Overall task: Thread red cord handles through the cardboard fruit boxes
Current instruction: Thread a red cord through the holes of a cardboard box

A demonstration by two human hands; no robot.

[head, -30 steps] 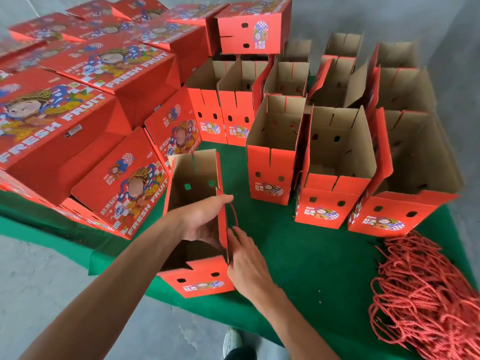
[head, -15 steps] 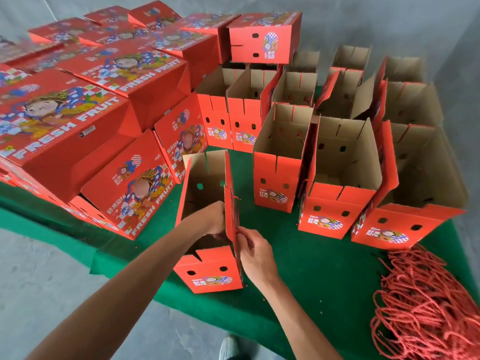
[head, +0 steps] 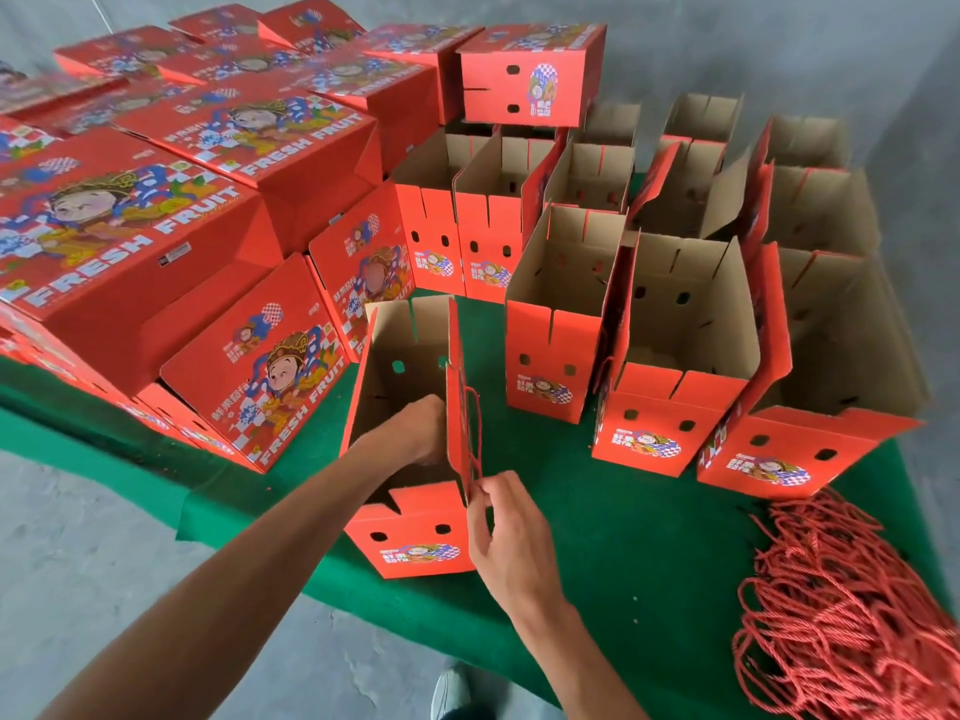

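Box: open fruit box [head: 410, 537] upright near table [head: 623, 537] front edge.
Left hand [head: 415, 431]: now deeper inside box than before; grip not visible.
Right hand [head: 506, 527]: pinching red cord [head: 477, 433] at outer right wall, lower than earlier.
Cord pile [head: 852, 615]: front right corner, unchanged.

One wide-angle head camera looks forward and steeply down from standing height at the green desk [head: 597, 537], close enough that both forearms enter from the lower edge; grey floor fills the lower left of the frame.
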